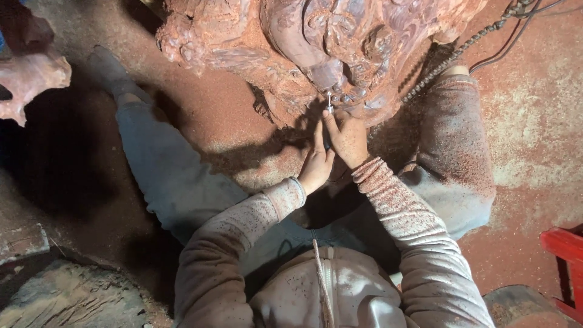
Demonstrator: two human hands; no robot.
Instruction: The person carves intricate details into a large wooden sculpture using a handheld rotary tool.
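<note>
A large reddish carved wood sculpture (pixel 328 42) stands on the dusty floor in front of me, between my spread legs. My right hand (pixel 347 136) grips a small rotary carving tool (pixel 329 102), whose metal bit touches the lower carved edge of the wood. My left hand (pixel 316 164) lies against the right hand from below and steadies the same tool. A flexible metal shaft (pixel 461 48) runs from behind the carving toward the top right. Both sleeves are speckled with red dust.
Red sawdust covers the floor (pixel 534 121). Black cables (pixel 516 36) lie at the top right. Another pale wood piece (pixel 30 76) sits at the far left, a red object (pixel 565 249) at the right edge, and rough timber (pixel 67 297) at the bottom left.
</note>
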